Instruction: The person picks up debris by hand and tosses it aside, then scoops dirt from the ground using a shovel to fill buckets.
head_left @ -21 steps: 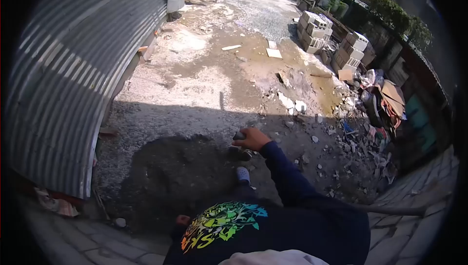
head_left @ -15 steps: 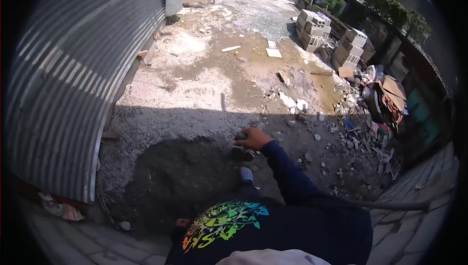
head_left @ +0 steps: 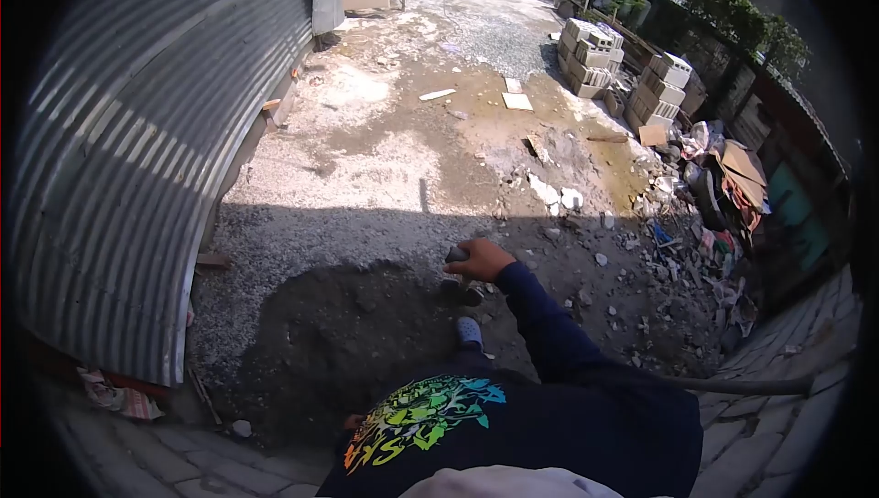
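Note:
My right hand point(head_left: 482, 261) is stretched forward over the dirt, its fingers wrapped round a dark, rounded object point(head_left: 456, 254). Whether this is the end of a handle or a loose piece, I cannot tell. Just below the hand, a small dark shape point(head_left: 462, 293) shows near the ground, too unclear to name. Under my arm a grey-blue clog point(head_left: 469, 330) is visible on one foot. Only a sliver of my left hand point(head_left: 352, 421) shows beside the printed dark shirt point(head_left: 426, 416); its fingers are hidden. Dark, damp-looking soil point(head_left: 339, 333) spreads in front of me on paler gravel.
A corrugated metal wall point(head_left: 137, 150) runs along the left. On the right are stacked hollow blocks point(head_left: 586, 59), a heap of rubbish with cardboard point(head_left: 740, 173), and scattered rubble point(head_left: 545, 189). A dark pole or pipe point(head_left: 742, 386) lies by the block paving point(head_left: 778, 425).
The view has shifted slightly, so the scene sits a little further right. My right hand keeps its hold on the dark object; less of my left hand shows.

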`<state>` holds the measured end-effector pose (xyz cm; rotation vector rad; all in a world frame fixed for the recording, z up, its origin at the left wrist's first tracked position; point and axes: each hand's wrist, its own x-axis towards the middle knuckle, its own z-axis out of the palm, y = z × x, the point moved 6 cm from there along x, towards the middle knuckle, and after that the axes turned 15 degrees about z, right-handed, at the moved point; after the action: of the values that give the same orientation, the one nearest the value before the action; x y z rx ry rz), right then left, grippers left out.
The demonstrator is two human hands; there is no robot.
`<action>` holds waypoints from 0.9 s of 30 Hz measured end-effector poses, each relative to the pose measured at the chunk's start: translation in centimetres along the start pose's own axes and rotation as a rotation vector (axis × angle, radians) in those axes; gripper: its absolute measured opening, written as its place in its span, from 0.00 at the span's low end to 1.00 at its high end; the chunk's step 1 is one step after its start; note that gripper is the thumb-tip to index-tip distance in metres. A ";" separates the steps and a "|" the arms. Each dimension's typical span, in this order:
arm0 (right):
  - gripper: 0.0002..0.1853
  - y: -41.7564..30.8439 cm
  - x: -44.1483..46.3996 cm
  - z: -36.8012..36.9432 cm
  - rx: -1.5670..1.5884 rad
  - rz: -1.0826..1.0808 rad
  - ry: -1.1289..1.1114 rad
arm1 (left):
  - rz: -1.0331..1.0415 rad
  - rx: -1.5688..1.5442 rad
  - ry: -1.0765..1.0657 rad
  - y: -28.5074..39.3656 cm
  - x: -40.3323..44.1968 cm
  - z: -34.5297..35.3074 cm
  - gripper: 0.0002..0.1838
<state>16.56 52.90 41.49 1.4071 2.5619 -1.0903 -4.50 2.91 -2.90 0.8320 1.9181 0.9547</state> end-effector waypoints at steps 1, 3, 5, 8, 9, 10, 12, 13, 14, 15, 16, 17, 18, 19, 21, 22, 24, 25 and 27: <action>0.28 -0.1 0.0 0.0 0.002 -0.008 0.001 | -0.001 -0.003 -0.003 0.0 0.1 -0.1 0.16; 0.28 -0.4 0.0 -0.1 0.003 -0.019 0.002 | 0.003 -0.010 -0.009 0.5 0.2 -0.3 0.16; 0.28 -0.5 0.0 -0.1 -0.021 -0.027 0.017 | 0.002 -0.018 -0.014 0.4 0.2 -0.5 0.16; 0.28 -0.4 0.0 -0.2 0.004 -0.030 0.004 | -0.007 0.009 0.016 0.6 0.5 -0.9 0.16; 0.28 -0.4 0.0 -0.2 0.005 -0.030 0.004 | -0.007 0.011 0.016 0.6 0.5 -1.0 0.16; 0.28 -0.3 0.0 -0.2 0.004 -0.030 0.001 | -0.010 0.013 0.013 0.5 0.5 -1.1 0.16; 0.28 -0.2 -0.1 -0.2 0.004 -0.028 -0.001 | -0.015 0.014 0.009 0.4 0.5 -1.0 0.16; 0.28 -0.2 -0.1 -0.2 0.012 -0.022 -0.002 | -0.015 0.012 0.009 0.4 0.5 -1.0 0.16; 0.28 -0.1 -0.1 -0.1 0.021 -0.017 -0.004 | -0.017 0.015 0.007 0.4 0.5 -1.0 0.16; 0.28 0.0 -0.1 -0.1 0.022 -0.015 -0.003 | -0.017 0.014 0.007 0.4 0.6 -0.9 0.16; 0.28 0.0 0.0 0.0 0.014 -0.018 0.001 | -0.018 0.016 0.007 0.4 0.6 -0.9 0.16; 0.28 0.1 0.0 0.1 0.006 -0.021 0.004 | -0.019 0.014 0.005 0.4 0.6 -0.9 0.16; 0.28 0.0 -0.1 0.0 0.006 -0.021 0.005 | -0.020 0.014 0.005 0.4 0.6 -0.8 0.16; 0.28 -0.2 -0.2 0.0 0.001 -0.011 -0.001 | -0.021 0.016 0.001 0.4 0.8 -0.7 0.16; 0.28 -0.2 -0.2 0.1 -0.006 -0.001 -0.007 | -0.024 0.016 0.000 0.5 0.7 -0.6 0.16; 0.28 -0.2 -0.1 0.2 -0.005 -0.010 -0.003 | -0.024 0.019 0.001 0.5 0.7 -0.6 0.16; 0.28 -0.3 -0.1 0.2 -0.006 -0.020 0.000 | -0.024 0.017 0.002 0.5 0.6 -0.5 0.16; 0.28 -0.4 -0.1 0.0 0.008 -0.025 0.004 | -0.024 0.016 0.004 0.5 0.5 -0.5 0.16; 0.28 -0.3 -0.1 -0.1 0.022 -0.028 0.005 | -0.023 0.018 0.004 0.4 0.4 -0.5 0.16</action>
<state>16.43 52.76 41.80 1.3843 2.5895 -1.1237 -5.04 3.27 -2.54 0.8172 1.9383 0.9266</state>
